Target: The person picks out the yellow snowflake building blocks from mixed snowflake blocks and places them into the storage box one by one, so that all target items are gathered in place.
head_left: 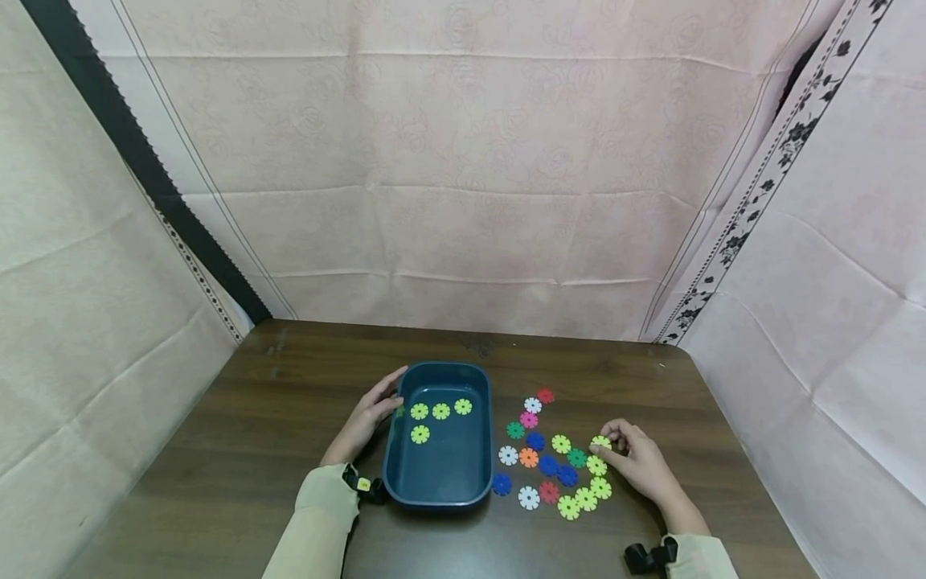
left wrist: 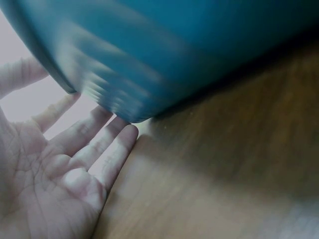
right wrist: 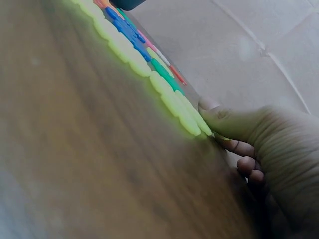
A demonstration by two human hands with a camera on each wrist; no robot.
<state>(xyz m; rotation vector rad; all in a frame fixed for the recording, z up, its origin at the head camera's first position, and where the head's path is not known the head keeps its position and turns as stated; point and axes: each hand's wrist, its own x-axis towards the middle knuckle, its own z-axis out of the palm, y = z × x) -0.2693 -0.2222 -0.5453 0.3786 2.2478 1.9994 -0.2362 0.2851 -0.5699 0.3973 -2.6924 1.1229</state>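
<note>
A dark blue tray [head_left: 437, 490] stands on the table with several yellow-green flower-shaped discs [head_left: 441, 411] lying flat inside. My left hand [head_left: 367, 418] rests at its left side, thumb at the rim; in the left wrist view the fingers [left wrist: 107, 154] lie fairly straight against the outer wall. Right of the tray, my right hand [head_left: 640, 462] pinches a yellow-green flower disc [head_left: 600, 441] between thumb and fingers at the end of a curved row of like discs [head_left: 600, 487]. In the right wrist view, the thumb [right wrist: 232, 122] is at the disc's edge; the fingertips are partly hidden.
Loose flower discs in blue [head_left: 548, 465], white [head_left: 529, 498], red [head_left: 549, 491], orange [head_left: 529, 457], green [head_left: 515, 430] and pink [head_left: 529, 420] lie between the tray and my right hand. Cloth [head_left: 463, 201] hangs around the wooden table [head_left: 289, 434].
</note>
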